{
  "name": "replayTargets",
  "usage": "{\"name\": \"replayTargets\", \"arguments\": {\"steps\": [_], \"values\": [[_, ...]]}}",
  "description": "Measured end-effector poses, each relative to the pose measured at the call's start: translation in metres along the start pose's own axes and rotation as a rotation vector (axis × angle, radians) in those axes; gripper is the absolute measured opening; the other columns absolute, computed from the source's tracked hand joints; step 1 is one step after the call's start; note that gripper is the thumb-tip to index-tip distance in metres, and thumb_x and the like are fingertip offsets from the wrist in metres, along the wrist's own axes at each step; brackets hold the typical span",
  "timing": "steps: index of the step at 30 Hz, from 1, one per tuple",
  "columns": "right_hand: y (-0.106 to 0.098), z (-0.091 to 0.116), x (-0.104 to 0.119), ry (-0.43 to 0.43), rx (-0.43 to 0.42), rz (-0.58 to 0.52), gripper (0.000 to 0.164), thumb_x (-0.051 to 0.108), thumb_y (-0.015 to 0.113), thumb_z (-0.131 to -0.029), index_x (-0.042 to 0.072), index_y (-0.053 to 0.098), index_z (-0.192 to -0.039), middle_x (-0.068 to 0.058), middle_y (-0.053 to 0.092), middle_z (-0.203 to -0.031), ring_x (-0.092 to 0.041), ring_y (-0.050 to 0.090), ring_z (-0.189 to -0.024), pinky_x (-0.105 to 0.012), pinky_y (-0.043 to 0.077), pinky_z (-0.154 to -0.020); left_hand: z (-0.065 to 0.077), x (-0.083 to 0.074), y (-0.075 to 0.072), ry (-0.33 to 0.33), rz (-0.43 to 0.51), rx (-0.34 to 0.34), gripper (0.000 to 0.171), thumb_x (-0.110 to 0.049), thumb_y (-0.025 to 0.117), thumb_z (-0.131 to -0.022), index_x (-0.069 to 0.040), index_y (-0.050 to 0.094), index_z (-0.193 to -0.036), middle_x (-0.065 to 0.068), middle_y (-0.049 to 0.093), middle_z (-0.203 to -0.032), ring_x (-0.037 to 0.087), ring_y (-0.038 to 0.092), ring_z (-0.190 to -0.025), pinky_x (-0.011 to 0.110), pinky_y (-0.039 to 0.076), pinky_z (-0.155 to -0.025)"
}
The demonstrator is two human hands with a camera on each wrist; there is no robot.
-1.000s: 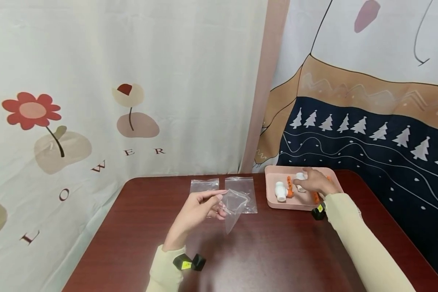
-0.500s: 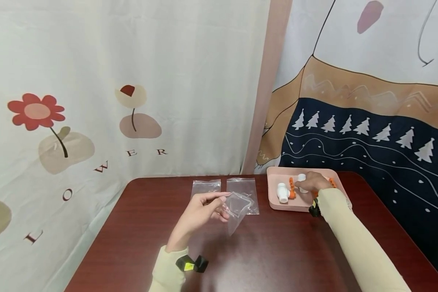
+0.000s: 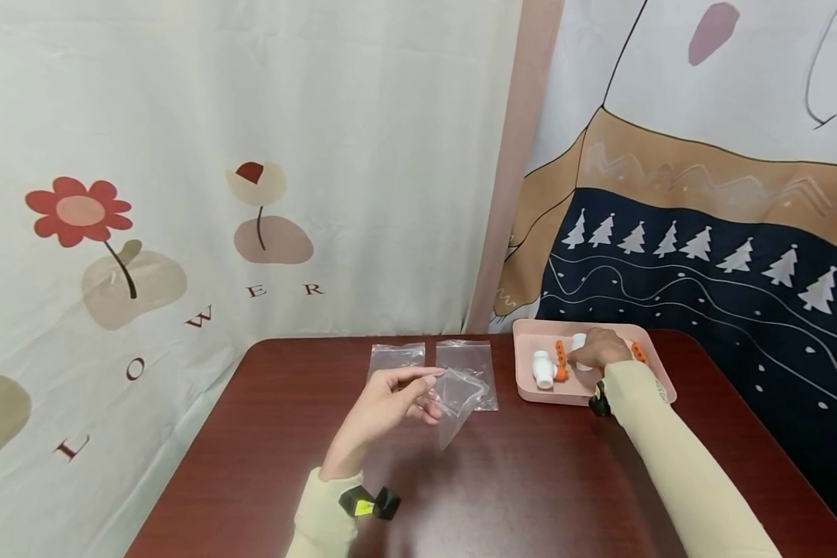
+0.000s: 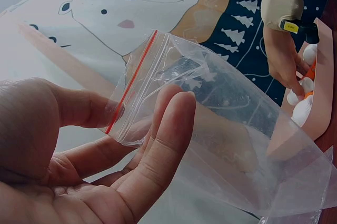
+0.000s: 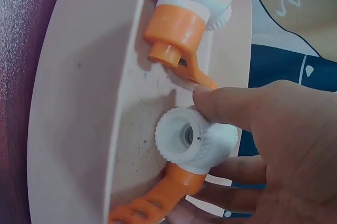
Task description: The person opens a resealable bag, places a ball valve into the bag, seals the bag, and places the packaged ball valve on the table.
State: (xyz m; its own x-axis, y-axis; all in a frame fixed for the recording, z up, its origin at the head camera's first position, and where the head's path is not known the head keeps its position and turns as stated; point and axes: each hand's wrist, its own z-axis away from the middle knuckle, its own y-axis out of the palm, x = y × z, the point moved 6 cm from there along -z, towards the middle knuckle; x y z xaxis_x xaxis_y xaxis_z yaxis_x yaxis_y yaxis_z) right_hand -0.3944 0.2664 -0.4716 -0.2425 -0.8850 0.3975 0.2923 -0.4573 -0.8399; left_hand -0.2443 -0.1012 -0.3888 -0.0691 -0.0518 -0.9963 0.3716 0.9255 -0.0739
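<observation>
My left hand [image 3: 384, 399] pinches the top edge of a clear zip-lock bag [image 3: 456, 395] between thumb and fingers, above the table. In the left wrist view, a red line runs along the bag's zip and its body hangs off to the right. Over at the pink tray [image 3: 558, 397], my right hand [image 3: 603, 349] reaches in. Its thumb and fingers sit around a white ball valve [image 5: 210, 145] with an orange handle, still in the tray. Beside it in the tray lies another white ball valve [image 5: 181, 21], its orange handle pointing toward my thumb.
Two flat clear zip-lock bags, a left one [image 3: 397, 355] and a right one [image 3: 463, 355], lie near the back edge of the dark red table [image 3: 265, 434]. An orange handle [image 3: 639, 353] shows at the tray's right side. Printed curtains hang behind the table.
My right hand has lowered into the tray and its fingers have come around a ball valve. The left hand stays in place with the bag. The head view has shifted slightly.
</observation>
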Motion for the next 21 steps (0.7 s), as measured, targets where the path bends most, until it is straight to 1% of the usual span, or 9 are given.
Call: {"name": "replayTargets", "arguments": {"steps": [3, 7, 10, 13, 17, 19, 21], "values": [[-0.0004, 0.0000, -0.0011, 0.000, -0.015, -0.029, 0.055, 0.029, 0.073, -0.090, -0.010, 0.057, -0.124, -0.017, 0.059, -0.097, -0.029, 0.056, -0.087, -0.031, 0.050, -0.066, -0.0004, 0.0002, 0.0001, 0.001, -0.006, 0.000, 0.035, -0.006, 0.055, -0.104, 0.010, 0.060, -0.135, 0.016, 0.066, -0.090, 0.015, 0.073, -0.073, 0.043, 0.065, -0.075], [-0.0005, -0.0002, 0.0001, -0.026, -0.044, 0.005, 0.053, 0.031, 0.075, -0.088, -0.010, 0.058, -0.119, -0.015, 0.059, -0.094, -0.029, 0.056, -0.085, -0.031, 0.050, -0.066, -0.0006, 0.0000, 0.0008, 0.002, -0.009, 0.004, 0.036, -0.006, 0.055, -0.104, 0.012, 0.058, -0.135, 0.020, 0.067, -0.090, 0.015, 0.072, -0.072, 0.041, 0.065, -0.074], [-0.0011, 0.0006, 0.0015, -0.039, -0.069, 0.035, 0.052, 0.031, 0.075, -0.086, -0.010, 0.059, -0.114, -0.015, 0.059, -0.092, -0.028, 0.057, -0.080, -0.031, 0.051, -0.062, -0.0009, -0.0003, 0.0016, 0.001, -0.009, 0.008, 0.036, -0.006, 0.055, -0.104, 0.012, 0.058, -0.135, 0.020, 0.068, -0.091, 0.015, 0.072, -0.073, 0.041, 0.065, -0.074], [-0.0009, 0.0019, 0.0007, -0.035, -0.075, -0.001, 0.049, 0.029, 0.076, -0.086, -0.009, 0.059, -0.111, -0.015, 0.058, -0.091, -0.027, 0.057, -0.079, -0.030, 0.051, -0.061, -0.0010, -0.0008, 0.0018, -0.003, -0.011, 0.008, 0.036, -0.006, 0.055, -0.104, 0.011, 0.059, -0.135, 0.018, 0.067, -0.090, 0.015, 0.072, -0.072, 0.041, 0.065, -0.074], [0.0005, 0.0047, -0.0017, -0.033, -0.067, -0.065, 0.042, 0.026, 0.074, -0.088, -0.007, 0.059, -0.109, -0.012, 0.054, -0.083, -0.028, 0.058, -0.077, -0.031, 0.053, -0.058, -0.0008, -0.0007, 0.0023, -0.009, -0.013, 0.010, 0.035, -0.006, 0.056, -0.104, 0.010, 0.061, -0.135, 0.016, 0.066, -0.089, 0.015, 0.073, -0.072, 0.040, 0.065, -0.074], [0.0006, 0.0068, -0.0024, -0.035, -0.063, -0.083, 0.040, 0.026, 0.072, -0.089, -0.006, 0.058, -0.108, -0.012, 0.052, -0.082, -0.028, 0.058, -0.079, -0.031, 0.052, -0.059, -0.0004, -0.0007, 0.0028, -0.010, -0.012, 0.012, 0.035, -0.007, 0.056, -0.104, 0.010, 0.061, -0.134, 0.015, 0.066, -0.089, 0.014, 0.072, -0.072, 0.040, 0.065, -0.074], [-0.0002, 0.0082, -0.0030, -0.042, -0.069, -0.095, 0.041, 0.027, 0.071, -0.090, -0.006, 0.058, -0.110, -0.013, 0.053, -0.085, -0.030, 0.058, -0.083, -0.032, 0.053, -0.061, -0.0001, -0.0004, 0.0032, -0.011, -0.005, 0.011, 0.035, -0.007, 0.057, -0.104, 0.010, 0.061, -0.134, 0.016, 0.066, -0.089, 0.014, 0.072, -0.072, 0.040, 0.065, -0.074]]}}
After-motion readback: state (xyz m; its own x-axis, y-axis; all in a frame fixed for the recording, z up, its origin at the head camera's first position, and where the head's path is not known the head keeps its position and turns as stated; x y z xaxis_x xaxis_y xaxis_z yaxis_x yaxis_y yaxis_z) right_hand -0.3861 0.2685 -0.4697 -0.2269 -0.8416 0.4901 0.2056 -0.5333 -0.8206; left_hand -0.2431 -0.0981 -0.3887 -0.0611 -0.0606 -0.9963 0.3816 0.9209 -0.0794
